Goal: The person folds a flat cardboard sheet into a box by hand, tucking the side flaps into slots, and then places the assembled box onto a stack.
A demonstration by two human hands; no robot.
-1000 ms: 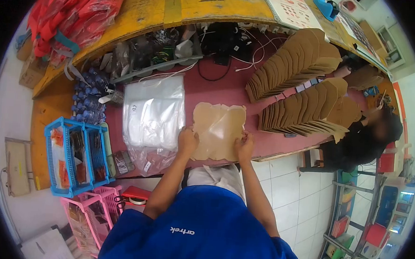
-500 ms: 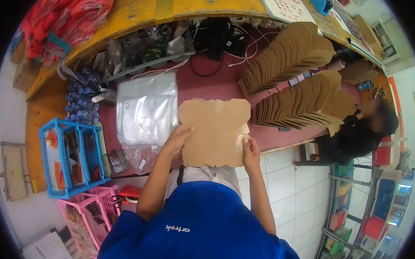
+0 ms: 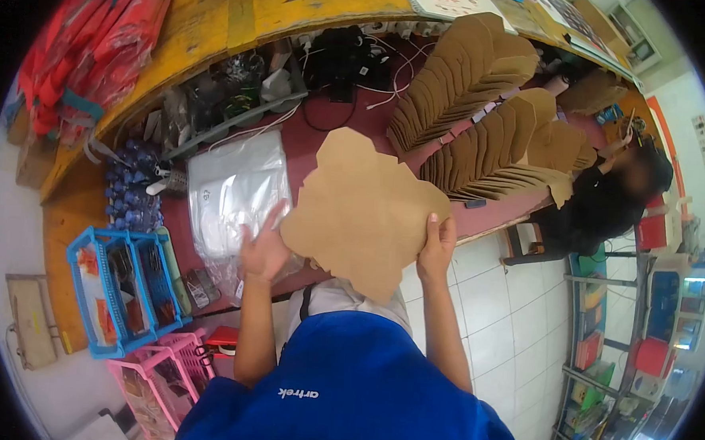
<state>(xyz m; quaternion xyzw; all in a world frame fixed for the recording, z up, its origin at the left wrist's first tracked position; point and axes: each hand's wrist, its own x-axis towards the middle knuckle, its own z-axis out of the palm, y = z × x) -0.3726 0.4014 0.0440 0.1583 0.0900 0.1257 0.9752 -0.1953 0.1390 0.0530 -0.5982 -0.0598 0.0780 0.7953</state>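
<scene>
A flat brown cardboard sheet (image 3: 361, 212) with a scalloped, notched outline is held tilted in front of my body. My right hand (image 3: 437, 252) grips its right corner, thumb on top. Beside the left edge is my left hand (image 3: 265, 251), fingers spread and holding nothing; it looks just apart from the sheet. Beyond my left hand lies a stack of clear plastic bags (image 3: 238, 190) on the dark red table (image 3: 325, 135). Two long rows of similar brown cardboard pieces (image 3: 463, 82) stand fanned out to the right, a second row (image 3: 491, 152) nearer to me.
Blue baskets (image 3: 130, 288) and a pink basket (image 3: 161, 381) stand at the left. A yellow shelf (image 3: 244, 15) overhangs the table's back, with cables (image 3: 391, 98) beneath. Another person (image 3: 600, 205) in dark clothing sits at the right, near a metal rack (image 3: 572, 367).
The cardboard sheet has turned from square-on to a diagonal tilt. My left hand has let go of it and opened, while my right hand keeps hold. The view has shifted slightly.
</scene>
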